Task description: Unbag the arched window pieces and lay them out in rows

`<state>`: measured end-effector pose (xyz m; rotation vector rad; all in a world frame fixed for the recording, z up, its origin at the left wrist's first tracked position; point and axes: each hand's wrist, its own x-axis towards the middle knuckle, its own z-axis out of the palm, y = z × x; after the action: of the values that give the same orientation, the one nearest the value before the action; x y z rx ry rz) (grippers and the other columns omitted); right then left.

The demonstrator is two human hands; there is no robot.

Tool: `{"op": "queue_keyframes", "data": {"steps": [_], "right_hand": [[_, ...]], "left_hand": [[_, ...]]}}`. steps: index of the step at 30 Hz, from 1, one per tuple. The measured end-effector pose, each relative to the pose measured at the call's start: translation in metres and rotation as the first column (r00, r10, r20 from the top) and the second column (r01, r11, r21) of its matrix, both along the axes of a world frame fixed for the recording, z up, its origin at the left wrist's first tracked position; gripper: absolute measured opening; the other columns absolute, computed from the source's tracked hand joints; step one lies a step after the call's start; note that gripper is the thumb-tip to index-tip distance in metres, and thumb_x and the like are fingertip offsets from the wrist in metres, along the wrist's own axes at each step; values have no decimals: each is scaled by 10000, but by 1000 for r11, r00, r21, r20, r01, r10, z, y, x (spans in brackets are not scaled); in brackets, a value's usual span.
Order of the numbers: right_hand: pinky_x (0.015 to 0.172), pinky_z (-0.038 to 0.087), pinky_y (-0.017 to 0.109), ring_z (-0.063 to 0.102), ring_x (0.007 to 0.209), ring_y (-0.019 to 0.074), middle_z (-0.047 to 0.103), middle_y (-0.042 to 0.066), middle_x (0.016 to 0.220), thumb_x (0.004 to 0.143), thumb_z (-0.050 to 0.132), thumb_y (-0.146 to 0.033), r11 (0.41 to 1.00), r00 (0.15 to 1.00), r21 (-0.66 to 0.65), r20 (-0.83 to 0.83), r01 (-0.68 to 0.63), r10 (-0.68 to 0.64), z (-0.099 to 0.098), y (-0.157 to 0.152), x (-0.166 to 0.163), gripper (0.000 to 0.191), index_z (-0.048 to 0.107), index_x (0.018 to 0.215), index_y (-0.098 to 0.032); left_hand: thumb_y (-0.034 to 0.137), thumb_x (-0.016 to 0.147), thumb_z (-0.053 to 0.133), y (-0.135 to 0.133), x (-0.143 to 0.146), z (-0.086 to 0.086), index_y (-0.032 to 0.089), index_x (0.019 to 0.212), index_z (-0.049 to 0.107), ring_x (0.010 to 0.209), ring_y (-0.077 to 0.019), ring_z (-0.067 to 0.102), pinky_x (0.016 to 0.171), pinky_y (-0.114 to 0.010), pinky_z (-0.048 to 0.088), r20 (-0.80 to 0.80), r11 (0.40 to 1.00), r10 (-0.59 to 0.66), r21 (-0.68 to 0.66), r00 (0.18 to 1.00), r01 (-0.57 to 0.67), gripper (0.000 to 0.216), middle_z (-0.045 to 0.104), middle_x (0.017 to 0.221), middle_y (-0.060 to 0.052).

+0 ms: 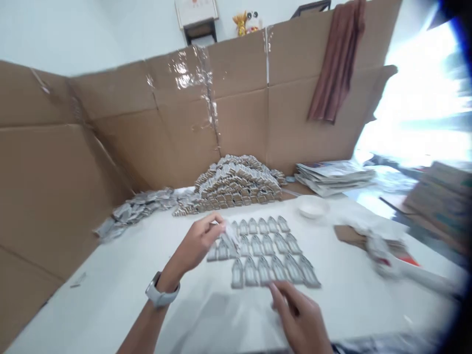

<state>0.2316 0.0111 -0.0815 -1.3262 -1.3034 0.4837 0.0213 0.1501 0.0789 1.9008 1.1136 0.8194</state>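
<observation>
Small grey pieces (263,269) with pointed tops and ribbed faces lie side by side in three rows on the white table (191,314). My left hand (202,239) is closed over the left end of the rows, pinching a blurred whitish-grey piece (230,238) between thumb and fingers; it could be more than one. Below the nearest row is my right hand (300,314), its fingers curled and its thumb and index fingertips close together by the row's lower edge. Whether anything is between those fingertips cannot be made out.
A large stacked heap of similar pieces (241,182) stands against the cardboard wall (239,118). More grey pieces (138,206) lie loose at the left. To the right are a white bowl (311,206), stacked papers (332,177), cardboard scraps (350,236) and a blurred white tool-like object (401,270).
</observation>
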Motion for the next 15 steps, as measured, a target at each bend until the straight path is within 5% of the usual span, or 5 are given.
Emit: {"op": "queue_keyframes", "data": {"steps": [4,7,10,12,15], "right_hand": [[584,506,277,571,559,173,628,18,608,1097,402,-650,951,915,-154,-351,-267,199,10,-1,17,623,757,842,-206],[490,450,278,517,515,164,552,-4,589,998,562,-715,954,746,-108,-650,-281,146,5,7,25,577,682,766,-200],[440,401,252,429,517,130,468,-38,633,903,711,-717,972,640,-53,-760,-231,110,-6,18,29,530,631,795,-204],[436,377,231,395,543,115,444,-46,678,894,737,-713,976,653,-43,-749,-212,109,-11,23,29,525,641,857,-198],[439,351,237,368,523,109,408,-55,653,954,666,-722,985,779,-81,-623,-151,68,-9,21,24,548,663,835,-187]], "left_hand": [[457,1055,516,-64,48,-28,254,891,634,659,-177,534,636,-309,406,-82,990,-132,44,988,136,286,594,727,15],[484,1070,495,-81,74,-57,267,911,633,704,-203,602,676,-325,455,-22,995,-81,65,996,82,302,647,774,1],[564,1053,510,-84,89,-85,279,968,649,734,-224,639,695,-331,500,107,999,28,15,994,-30,329,661,794,-10],[626,1031,523,-87,94,-102,279,1089,664,775,-235,668,713,-339,539,235,988,153,-61,960,-142,380,704,892,-36],[679,955,637,-99,99,-123,272,1243,659,885,-243,717,771,-348,597,389,933,343,-249,855,-261,499,730,1218,-92]]}}
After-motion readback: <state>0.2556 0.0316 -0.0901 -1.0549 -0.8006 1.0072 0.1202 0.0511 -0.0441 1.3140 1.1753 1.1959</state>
